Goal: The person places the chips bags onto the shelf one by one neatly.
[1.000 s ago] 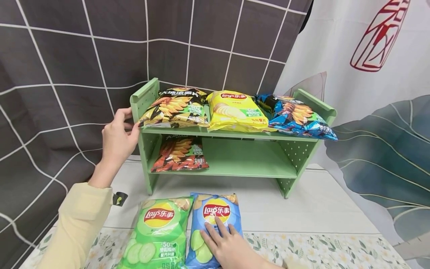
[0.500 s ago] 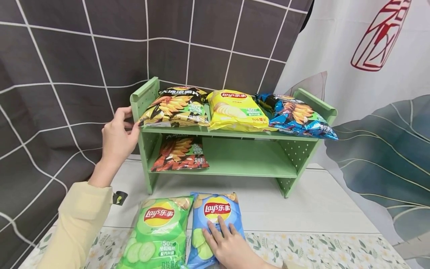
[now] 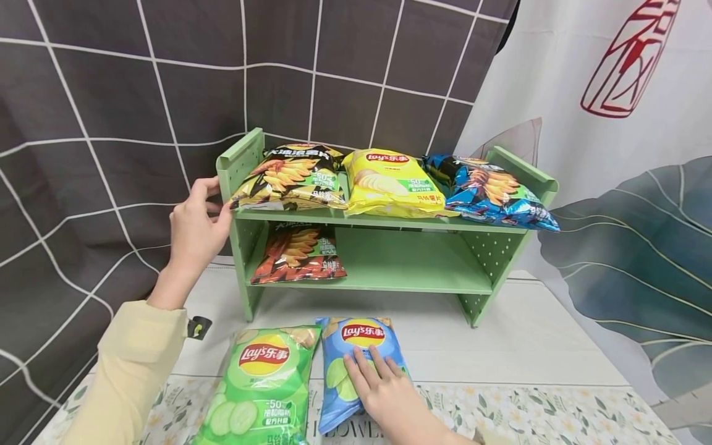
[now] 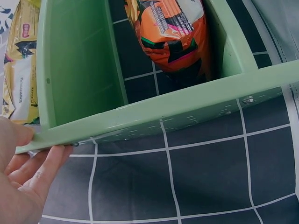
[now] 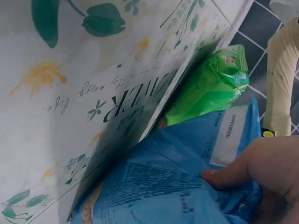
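Observation:
My left hand [image 3: 197, 225] grips the front edge of the left side panel of a green two-tier shelf [image 3: 411, 259]. In the left wrist view its thumb and fingers [image 4: 42, 172] lie on opposite sides of that panel. My right hand [image 3: 389, 395] holds a blue Lay's chip bag [image 3: 339, 374] by its lower right part, fingers spread over the printed front. The right wrist view shows the thumb [image 5: 229, 175] pressed against the bag's back, with its near end lifted off the table. Left of it lies a green Lay's chip bag [image 3: 256, 386].
On the top tier sit a black-and-gold chip bag [image 3: 295, 179], a yellow chip bag [image 3: 392, 185] and a blue-and-black chip bag [image 3: 495, 191] overhanging the edge. A red-and-black chip bag [image 3: 300, 253] occupies the lower tier's left end. Dark gridded cloth [image 3: 183, 93] hangs behind.
The blue chip bag's lower end has swung right, away from the green bag, and risen, uncovering printed lettering on the tablecloth. My right hand moved slightly right with it. The left hand stayed put.

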Tool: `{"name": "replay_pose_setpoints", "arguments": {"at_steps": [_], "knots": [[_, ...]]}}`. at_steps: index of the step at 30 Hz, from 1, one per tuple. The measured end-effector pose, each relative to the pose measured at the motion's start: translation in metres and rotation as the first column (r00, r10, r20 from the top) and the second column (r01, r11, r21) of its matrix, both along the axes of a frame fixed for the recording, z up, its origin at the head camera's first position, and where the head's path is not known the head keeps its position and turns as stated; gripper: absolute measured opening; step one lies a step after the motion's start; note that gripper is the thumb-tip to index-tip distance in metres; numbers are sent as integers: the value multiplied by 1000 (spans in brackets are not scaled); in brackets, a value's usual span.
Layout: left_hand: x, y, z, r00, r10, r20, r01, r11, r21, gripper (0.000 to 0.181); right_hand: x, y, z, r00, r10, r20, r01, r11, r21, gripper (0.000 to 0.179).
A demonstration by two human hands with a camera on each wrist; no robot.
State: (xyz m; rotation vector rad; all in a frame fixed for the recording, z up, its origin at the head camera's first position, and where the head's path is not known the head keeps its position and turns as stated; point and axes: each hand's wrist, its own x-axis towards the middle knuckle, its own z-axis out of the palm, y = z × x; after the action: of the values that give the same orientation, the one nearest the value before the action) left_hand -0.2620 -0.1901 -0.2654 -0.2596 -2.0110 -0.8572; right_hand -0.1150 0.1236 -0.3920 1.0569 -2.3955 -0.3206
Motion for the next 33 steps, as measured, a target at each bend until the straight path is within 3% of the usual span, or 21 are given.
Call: {"name": "replay_pose_setpoints", "arguments": {"at_steps": [8, 17, 26, 33], "knots": [[0, 1, 0, 1000, 0, 2, 0, 1000, 8, 35, -2, 2, 5, 993, 25, -113, -34, 997, -71, 53], [-1, 1, 0, 1000, -2, 8, 2, 1000, 11, 35, 4, 6, 13, 991, 18, -134, -32, 994, -102, 51], [-2, 1, 0, 1000, -3, 5, 3, 1000, 9, 35, 15, 10, 32, 976, -13, -219, -40, 972, -232, 45], [-1, 0, 0, 1000, -2, 8, 2, 1000, 9, 35, 24, 18, 48, 968, -69, -243, -5, 956, -294, 62]]}}
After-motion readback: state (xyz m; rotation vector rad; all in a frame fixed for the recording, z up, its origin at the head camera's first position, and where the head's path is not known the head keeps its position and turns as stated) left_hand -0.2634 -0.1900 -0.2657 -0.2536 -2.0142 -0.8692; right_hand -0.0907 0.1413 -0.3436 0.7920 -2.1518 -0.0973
